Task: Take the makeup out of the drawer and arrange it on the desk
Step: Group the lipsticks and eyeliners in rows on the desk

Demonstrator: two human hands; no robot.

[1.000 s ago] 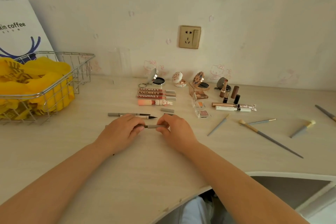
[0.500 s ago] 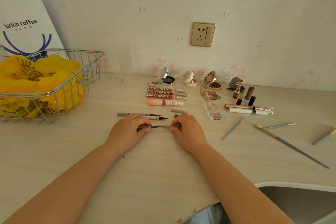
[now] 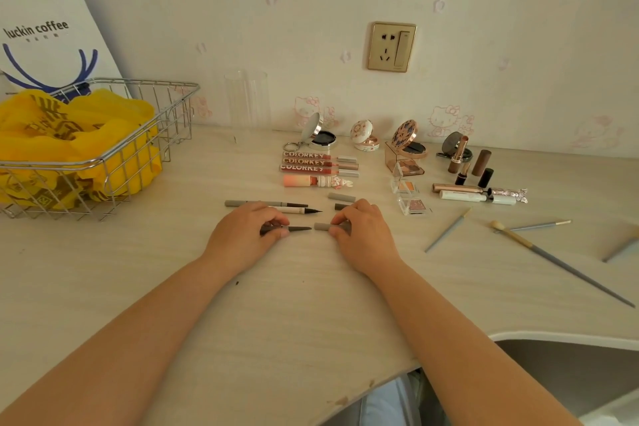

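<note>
My left hand (image 3: pixel 242 235) pinches the uncapped eyeliner pen (image 3: pixel 294 229), my right hand (image 3: pixel 363 235) pinches its cap (image 3: pixel 325 227); misaligned, the tip could smudge the counter (image 3: pixel 294 315).

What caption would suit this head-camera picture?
Left hand holds an uncapped eyeliner pen, right hand its cap, beside makeup rows on the desk.

A home, likely a bedroom vanity corner: a pale wood-grain counter (image 3: pixel 311 304) against wallpaper with cartoon cat stickers (image 3: pixel 444 119), a wall socket (image 3: pixel 391 47), a coffee-shop paper bag (image 3: pixel 45 34), a wire basket (image 3: pixel 103 162), and compacts (image 3: pixel 361 140) and lip glosses (image 3: pixel 318 162) laid out.
</note>
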